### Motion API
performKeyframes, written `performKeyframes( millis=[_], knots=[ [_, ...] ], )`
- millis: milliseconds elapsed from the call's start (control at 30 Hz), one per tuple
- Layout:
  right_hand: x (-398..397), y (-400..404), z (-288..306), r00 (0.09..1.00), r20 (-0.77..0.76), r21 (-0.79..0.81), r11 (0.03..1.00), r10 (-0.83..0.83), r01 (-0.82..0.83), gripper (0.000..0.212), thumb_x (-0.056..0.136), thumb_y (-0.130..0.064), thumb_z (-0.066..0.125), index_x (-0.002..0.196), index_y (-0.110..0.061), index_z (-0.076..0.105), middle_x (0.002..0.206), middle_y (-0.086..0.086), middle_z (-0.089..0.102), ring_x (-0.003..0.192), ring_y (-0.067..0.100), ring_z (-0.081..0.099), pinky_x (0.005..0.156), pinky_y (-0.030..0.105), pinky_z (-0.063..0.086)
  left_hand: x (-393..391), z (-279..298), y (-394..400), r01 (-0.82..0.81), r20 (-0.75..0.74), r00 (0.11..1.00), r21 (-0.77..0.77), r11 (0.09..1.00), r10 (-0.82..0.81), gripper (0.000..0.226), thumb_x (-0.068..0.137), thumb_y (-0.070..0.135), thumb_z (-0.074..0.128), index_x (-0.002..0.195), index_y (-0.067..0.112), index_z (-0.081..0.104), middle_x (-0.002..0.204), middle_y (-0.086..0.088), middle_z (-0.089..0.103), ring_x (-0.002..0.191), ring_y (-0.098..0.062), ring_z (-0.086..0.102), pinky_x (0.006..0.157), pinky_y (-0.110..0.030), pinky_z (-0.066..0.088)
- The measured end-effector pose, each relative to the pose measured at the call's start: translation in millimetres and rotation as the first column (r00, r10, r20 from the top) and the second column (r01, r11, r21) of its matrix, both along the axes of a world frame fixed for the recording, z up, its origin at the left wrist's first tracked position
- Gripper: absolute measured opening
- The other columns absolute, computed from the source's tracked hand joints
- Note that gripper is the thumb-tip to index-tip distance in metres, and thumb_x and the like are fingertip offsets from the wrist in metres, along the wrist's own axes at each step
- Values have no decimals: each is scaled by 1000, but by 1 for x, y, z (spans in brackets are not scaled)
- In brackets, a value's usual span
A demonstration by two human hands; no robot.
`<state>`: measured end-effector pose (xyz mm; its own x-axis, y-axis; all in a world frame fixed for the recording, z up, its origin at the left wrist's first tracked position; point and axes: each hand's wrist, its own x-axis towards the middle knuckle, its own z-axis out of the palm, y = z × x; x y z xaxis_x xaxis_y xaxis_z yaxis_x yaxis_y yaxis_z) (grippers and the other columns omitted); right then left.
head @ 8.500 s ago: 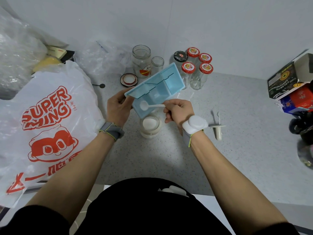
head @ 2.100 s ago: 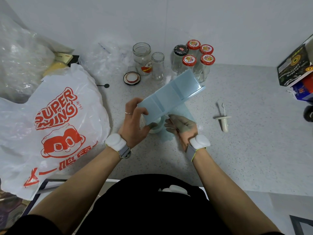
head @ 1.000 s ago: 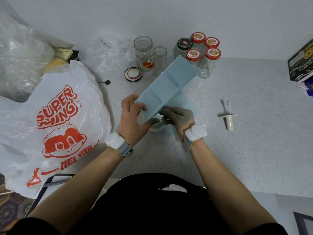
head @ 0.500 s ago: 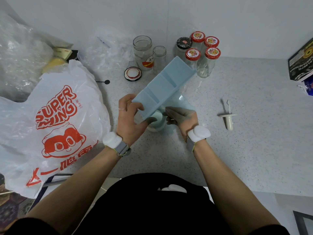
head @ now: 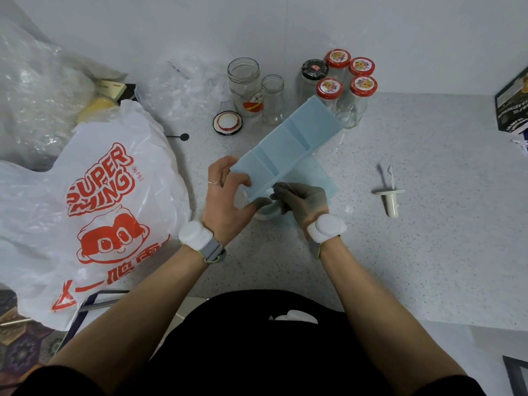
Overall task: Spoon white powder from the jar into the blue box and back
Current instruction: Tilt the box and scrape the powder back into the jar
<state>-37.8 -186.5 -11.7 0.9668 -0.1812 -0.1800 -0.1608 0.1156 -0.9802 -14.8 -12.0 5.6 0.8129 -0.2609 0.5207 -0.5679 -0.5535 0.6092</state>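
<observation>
- I see the blue box (head: 285,148) tipped, underside up, directly over the jar (head: 264,211): the return step, I judge.
- My left hand (head: 225,201) grips its lower end.
- My right hand (head: 304,200), beside the jar, looks curled; its hold I cannot tell.
- Next: steady emptying.

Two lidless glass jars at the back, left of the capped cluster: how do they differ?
The wide jar is broader and taller; the narrow jar beside it, on its right, is slimmer and shorter. The wide jar carries a red and yellow label low on its side; the narrow jar shows no label. Both are clear glass, upright, uncapped, and look empty, standing on the speckled counter.
</observation>
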Motion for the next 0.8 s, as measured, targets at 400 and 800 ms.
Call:
performKeyframes(
  millis=[400, 800],
  knots=[
    [4, 6, 0, 1000, 20, 15, 1000, -12, 12, 19, 86, -11, 67, 97, 3, 73, 74, 8, 73, 56, 21, 61, 58, 31, 53, 1, 3, 0, 3, 24, 1000, -9, 1000, -3, 51, 65, 17, 89, 95, 17, 48, 122, -22, 42, 116, 2, 39, 83, -38, 54],
    [1, -6, 9, 999, 45, -32, 999, -19, 21, 18, 87, -12, 66, 99, 0, 71, 81, 16, 73, 56, 22, 61, 58, 33, 57, 1, 3, -3, -2, 35, 999, -6, 1000, 2, 51, 66, 22, 88, 96, 18, 47, 123, -15, 40, 113, -14, 44, 80, -43, 55]
  ],
)
